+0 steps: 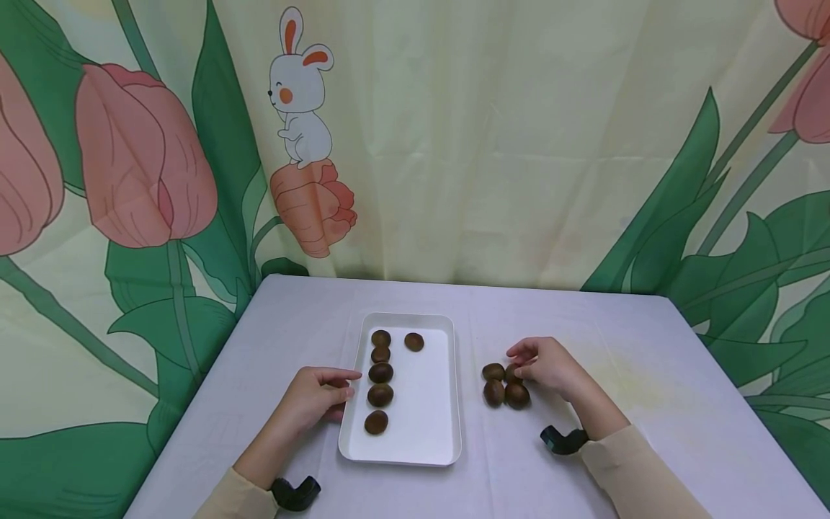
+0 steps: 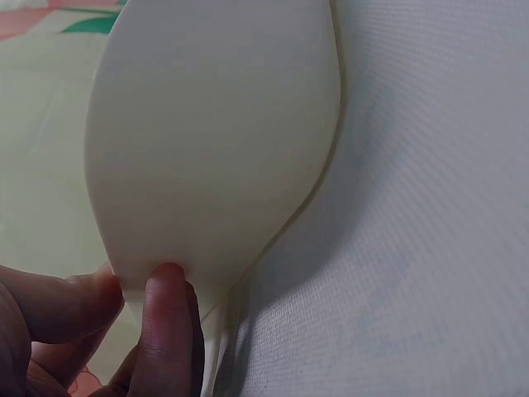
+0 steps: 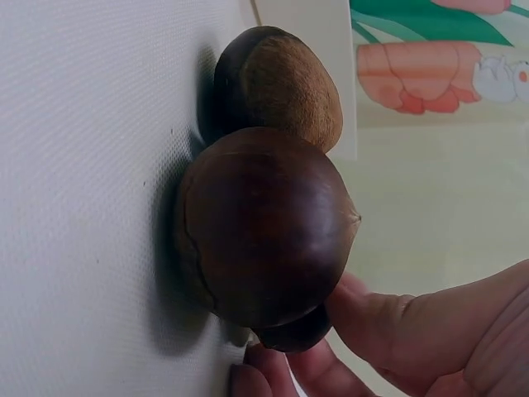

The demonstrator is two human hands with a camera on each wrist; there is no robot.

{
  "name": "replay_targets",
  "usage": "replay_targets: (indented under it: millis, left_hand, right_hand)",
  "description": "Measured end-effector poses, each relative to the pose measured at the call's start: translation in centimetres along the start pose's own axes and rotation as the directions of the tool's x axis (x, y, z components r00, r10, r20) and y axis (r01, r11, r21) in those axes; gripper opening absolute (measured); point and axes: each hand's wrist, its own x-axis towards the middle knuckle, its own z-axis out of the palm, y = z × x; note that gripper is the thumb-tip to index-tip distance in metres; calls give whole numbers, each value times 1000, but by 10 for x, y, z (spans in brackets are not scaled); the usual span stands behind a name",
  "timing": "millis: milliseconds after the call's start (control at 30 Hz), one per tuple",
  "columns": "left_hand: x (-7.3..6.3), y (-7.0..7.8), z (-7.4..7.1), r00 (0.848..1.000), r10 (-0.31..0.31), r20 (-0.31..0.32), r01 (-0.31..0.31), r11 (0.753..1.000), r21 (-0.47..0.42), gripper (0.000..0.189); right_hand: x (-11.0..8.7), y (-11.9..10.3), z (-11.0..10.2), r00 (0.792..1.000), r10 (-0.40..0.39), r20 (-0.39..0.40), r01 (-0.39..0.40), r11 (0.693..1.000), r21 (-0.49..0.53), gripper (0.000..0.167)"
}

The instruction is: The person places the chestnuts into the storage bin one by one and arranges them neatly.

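A white rectangular tray [image 1: 424,404] lies on the table with several brown chestnuts in a column along its left side, such as this chestnut [image 1: 380,395]. One more chestnut [image 1: 414,342] sits apart at the tray's far end. My left hand [image 1: 318,395] holds the tray's left edge, thumb [image 2: 165,331] against the outer wall. To the right of the tray, several chestnuts [image 1: 494,393] cluster on the cloth. At the back right of that cluster, my right hand [image 1: 547,366] pinches a chestnut [image 3: 293,332], mostly hidden behind a nearer chestnut [image 3: 264,227] in the right wrist view.
A white cloth covers the table [image 1: 583,324]. A curtain [image 1: 486,144] printed with tulips, a rabbit and a carrot hangs behind it. Black curved pieces [image 1: 563,440] sit at both wrists, beside the beige sleeves [image 1: 638,472].
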Motion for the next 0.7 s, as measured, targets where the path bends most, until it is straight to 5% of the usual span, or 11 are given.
replay_targets:
  millis: [700]
  left_hand:
    - [1, -1, -1, 1000, -1, 4, 1, 1000, 6, 29]
  right_hand:
    - [-5, 2, 1, 1000, -7, -9, 7, 999, -44, 22]
